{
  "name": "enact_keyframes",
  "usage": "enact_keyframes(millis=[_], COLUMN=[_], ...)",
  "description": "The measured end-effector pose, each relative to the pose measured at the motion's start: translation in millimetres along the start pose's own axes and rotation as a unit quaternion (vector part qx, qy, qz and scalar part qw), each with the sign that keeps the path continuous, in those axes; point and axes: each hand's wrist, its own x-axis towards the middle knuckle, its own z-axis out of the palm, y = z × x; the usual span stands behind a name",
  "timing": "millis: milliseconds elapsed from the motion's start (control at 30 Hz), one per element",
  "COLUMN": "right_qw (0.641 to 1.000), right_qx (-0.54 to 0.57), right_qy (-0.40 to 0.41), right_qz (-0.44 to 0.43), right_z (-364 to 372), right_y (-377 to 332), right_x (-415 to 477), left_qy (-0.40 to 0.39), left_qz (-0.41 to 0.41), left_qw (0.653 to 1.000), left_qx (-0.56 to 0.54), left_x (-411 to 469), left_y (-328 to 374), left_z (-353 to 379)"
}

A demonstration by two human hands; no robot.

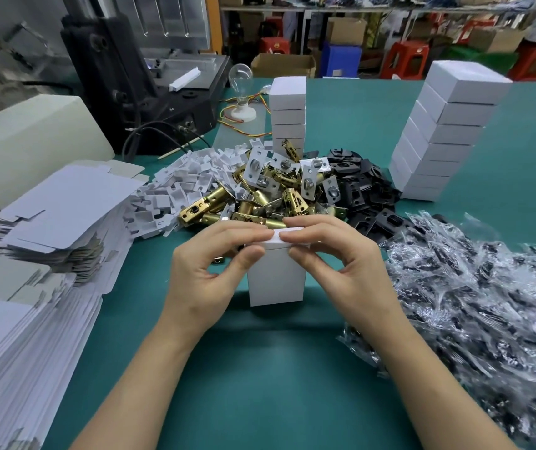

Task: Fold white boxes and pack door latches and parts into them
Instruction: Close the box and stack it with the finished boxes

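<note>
A small white box (275, 279) stands upright on the green table (260, 368) in front of me. My left hand (208, 271) and my right hand (335, 264) hold its top end from either side, fingertips pressing the top flap and thumbs against its front face. Just behind the box lies a heap of brass door latches (260, 193) with silver faceplates. Black strike plates (364, 190) are heaped to the right of the latches. Bags of screws in clear plastic (481, 306) spread over the right side.
Flat unfolded white box blanks (55, 219) are stacked at the left, with more (16, 352) nearer me. White card inserts (188, 180) lie beside the latches. Two stacks of closed white boxes (287, 112) (439, 134) stand behind. A black machine (136, 76) and a light bulb (240, 92) are far left.
</note>
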Motion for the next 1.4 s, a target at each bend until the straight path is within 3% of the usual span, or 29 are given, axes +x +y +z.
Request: enact_keyframes(millis=[233,400,667,767,900,1067,1133,1233,1333,1400], right_qw=[1.0,1.0,0.999,0.996,0.976,0.912,0.904,0.929,0.975,0.981], right_qx=[-0.013,-0.014,-0.029,-0.045,-0.185,-0.388,-0.415,-0.365,-0.196,-0.132], right_qy=[0.009,0.009,0.0,-0.016,-0.048,-0.099,-0.074,-0.005,0.04,0.082], right_qz=[-0.004,0.003,0.027,0.077,0.103,0.089,0.073,0.063,0.097,0.112], right_z=[4,3,3,6,14,45,56,56,48,38], right_y=[0,3,9,10,4,-10,-13,-20,-32,-38], right_x=[-2,-3,-2,-5,-9,-18,-18,-14,3,30], left_qy=[0.027,0.02,-0.023,-0.029,0.04,0.145,0.148,0.157,0.173,0.173], left_qz=[0.073,0.074,-0.043,-0.112,-0.195,-0.28,-0.298,-0.311,-0.276,-0.26], left_qw=[0.995,0.995,0.999,0.993,0.978,0.938,0.928,0.912,0.907,0.911], left_qx=[0.065,0.068,0.007,-0.013,-0.062,-0.146,-0.166,-0.218,-0.266,-0.269], left_x=[-2,-3,-6,-7,-3,1,2,4,7,7], left_y=[-3,-8,-11,-12,-14,-16,-16,-12,-10,-9], left_z=[1,2,4,7,9,11,12,11,4,5])
